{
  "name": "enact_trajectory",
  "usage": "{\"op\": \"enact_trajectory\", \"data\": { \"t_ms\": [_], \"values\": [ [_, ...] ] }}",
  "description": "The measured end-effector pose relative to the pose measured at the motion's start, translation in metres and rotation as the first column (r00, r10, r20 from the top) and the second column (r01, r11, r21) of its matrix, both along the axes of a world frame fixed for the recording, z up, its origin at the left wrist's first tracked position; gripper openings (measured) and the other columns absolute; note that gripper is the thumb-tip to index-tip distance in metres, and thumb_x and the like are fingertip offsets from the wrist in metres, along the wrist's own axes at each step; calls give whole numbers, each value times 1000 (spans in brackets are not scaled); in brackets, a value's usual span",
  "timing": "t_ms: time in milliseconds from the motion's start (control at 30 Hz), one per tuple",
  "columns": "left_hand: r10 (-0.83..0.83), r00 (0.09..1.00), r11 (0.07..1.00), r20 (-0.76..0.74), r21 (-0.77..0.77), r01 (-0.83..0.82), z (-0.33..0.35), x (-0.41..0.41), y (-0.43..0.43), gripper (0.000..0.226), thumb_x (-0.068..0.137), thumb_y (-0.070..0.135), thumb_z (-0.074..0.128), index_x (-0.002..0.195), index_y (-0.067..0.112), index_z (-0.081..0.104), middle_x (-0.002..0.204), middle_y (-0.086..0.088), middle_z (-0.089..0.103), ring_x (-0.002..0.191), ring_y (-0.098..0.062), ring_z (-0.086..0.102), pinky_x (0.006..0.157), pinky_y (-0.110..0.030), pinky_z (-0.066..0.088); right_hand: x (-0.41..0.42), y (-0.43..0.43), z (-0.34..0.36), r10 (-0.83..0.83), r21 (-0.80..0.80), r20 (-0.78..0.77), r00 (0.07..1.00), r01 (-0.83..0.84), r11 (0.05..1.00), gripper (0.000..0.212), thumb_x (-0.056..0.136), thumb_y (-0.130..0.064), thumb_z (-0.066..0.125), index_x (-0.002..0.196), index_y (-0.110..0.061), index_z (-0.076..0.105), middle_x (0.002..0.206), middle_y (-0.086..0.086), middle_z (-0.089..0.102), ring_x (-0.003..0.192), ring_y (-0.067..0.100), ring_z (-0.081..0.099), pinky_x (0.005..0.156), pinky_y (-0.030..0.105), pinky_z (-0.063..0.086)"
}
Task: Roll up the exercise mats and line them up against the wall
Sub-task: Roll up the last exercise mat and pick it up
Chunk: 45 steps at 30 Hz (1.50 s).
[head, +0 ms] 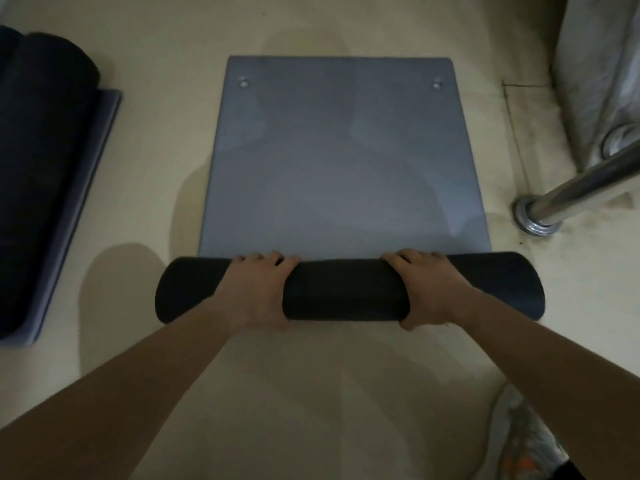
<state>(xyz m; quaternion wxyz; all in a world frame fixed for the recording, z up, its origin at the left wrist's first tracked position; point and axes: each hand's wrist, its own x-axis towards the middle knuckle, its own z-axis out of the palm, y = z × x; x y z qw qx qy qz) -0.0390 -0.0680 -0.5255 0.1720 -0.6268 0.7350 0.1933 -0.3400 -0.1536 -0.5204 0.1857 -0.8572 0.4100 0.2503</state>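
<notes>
- In the lower middle of the frame, my left hand (258,289) and right hand (427,289) each clamp over the dark roll (343,289). The fingers curl across its top and the hands are well apart.
- The roll lies across the near end of the grey mat (332,168) on the floor (311,393). I judge the rolling step is in hand.
- In the centre, a good stretch lies flat, up to two eyelets (244,82) by the far edge.
- Next, I think, I push the roll evenly away, keeping both ends square.
- At the left edge, a second mat (45,168) lies partly rolled.
- At the right, a metal pole (571,188) stands near the mat.
</notes>
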Motion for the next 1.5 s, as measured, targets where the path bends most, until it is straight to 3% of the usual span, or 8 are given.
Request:
{"op": "enact_trajectory", "data": {
  "t_ms": [200, 400, 500, 733, 900, 1100, 1400, 1500],
  "values": [
    [92, 986, 916, -137, 401, -30, 21, 2, -17, 122, 46, 75, 83, 150, 37, 33, 142, 6, 54, 122, -19, 53, 102, -43, 47, -17, 64, 17, -104, -135, 20, 994, 106, 985, 126, 63, -74, 75, 159, -29, 7, 158, 3, 28, 146, 27, 27, 122, 56, 10],
    [264, 960, 908, -97, -310, -281, 23, -17, 52, 83, 83, 69, 56, 152, 28, 35, 159, -4, 36, 144, -31, 33, 118, -57, 25, -12, 15, 22, -204, 36, 68, 977, 202, 979, 120, 53, -79, 78, 152, -39, 25, 146, 0, 45, 130, 26, 46, 113, 50, 32],
    [237, 970, 930, -44, -278, -240, 4, -19, 65, 120, 69, 83, 60, 159, 21, 8, 167, -9, 7, 153, -37, 3, 121, -59, 2, -5, -4, 26, -210, 65, 80, 974, 205, 977, 118, 55, -77, 80, 152, -36, 29, 144, 1, 48, 130, 25, 44, 114, 48, 32],
    [175, 984, 985, -39, 1, -175, 9, 15, -62, 133, 57, 92, 60, 159, 23, 10, 165, -6, 20, 149, -32, 19, 121, -57, 15, -21, 13, -5, -107, -292, -77, 991, 81, 953, 154, 54, -86, 71, 151, -27, -34, 163, 15, -26, 151, 38, -21, 120, 64, -5],
    [96, 992, 984, 78, -157, -82, -11, 4, -32, 137, 61, 85, 64, 154, 29, -21, 166, -5, -11, 152, -35, -9, 119, -65, 0, -9, -54, -13, -67, -313, -32, 997, 54, 948, 150, 51, -82, 76, 157, -26, -14, 166, 14, 0, 153, 35, 1, 121, 62, 4],
    [49, 998, 974, 48, -226, -37, -15, 18, -68, 117, 60, 68, 72, 153, 32, 11, 157, -3, 30, 141, -31, 32, 116, -60, 23, 0, -39, -25, -45, -407, -36, 998, 27, 913, 129, 71, -58, 80, 158, -27, -9, 163, 17, 16, 150, 39, 14, 121, 62, 13],
    [151, 984, 898, -99, 430, -95, 21, 20, -2, 135, 44, 77, 80, 155, 35, 17, 147, 2, 47, 127, -22, 50, 107, -46, 43, -5, 1, 26, 109, 89, -52, 993, -104, 991, 121, 56, -55, 86, 153, -37, 15, 138, 1, 46, 116, 25, 54, 97, 43, 50],
    [182, 982, 951, -53, 261, -163, 41, 20, 6, 128, 53, 79, 77, 156, 37, 15, 158, 2, 35, 136, -23, 43, 112, -50, 37, 8, -18, 40, 10, 257, -55, 998, 4, 966, 120, 55, -44, 94, 152, -37, 25, 142, 0, 49, 127, 27, 50, 108, 49, 43]
  ]
}}
